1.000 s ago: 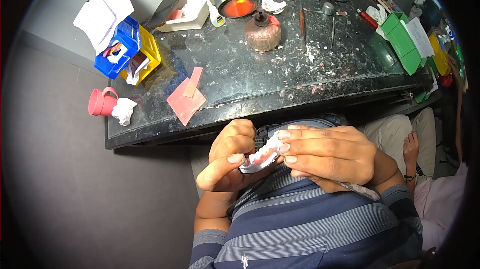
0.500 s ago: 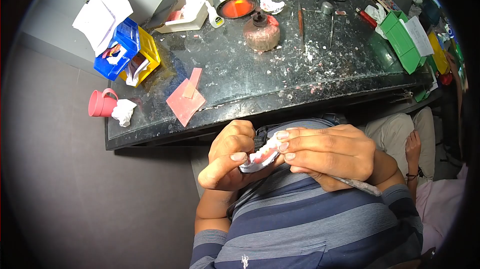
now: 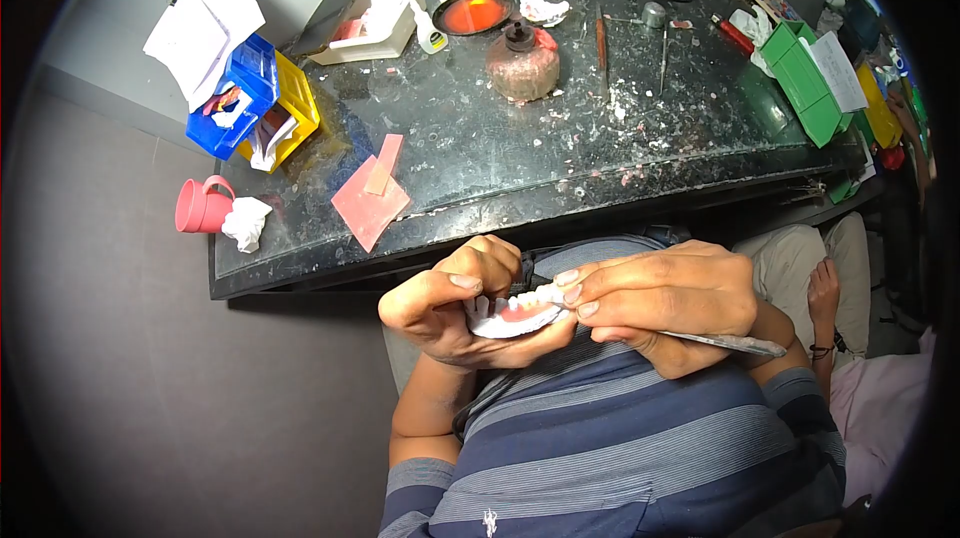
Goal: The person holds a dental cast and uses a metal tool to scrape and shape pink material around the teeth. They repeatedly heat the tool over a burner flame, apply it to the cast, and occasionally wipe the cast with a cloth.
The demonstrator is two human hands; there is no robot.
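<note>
Left hand (image 3: 440, 318): white-and-pink dental model (image 3: 520, 317) is being cradled near the torso.
Right hand (image 3: 675, 298): toothed edge is being touched; slim grey tool (image 3: 738, 343) is being gripped.
Handling: probably light, stiff, chippable; base is being judged safest to hold.
Bench (image 3: 450, 163): flat pink sheets (image 3: 368, 216) are being supported.

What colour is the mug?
Pinkish red, best seen in the head view.

Bright light, fisheye-curved edges, black corners, glare on tabletop (image 3: 450, 138)

Black bench (image 3: 460, 158) (speckled with white debris), pink sheets (image 3: 370, 203), red mug (image 3: 204, 207).
</note>
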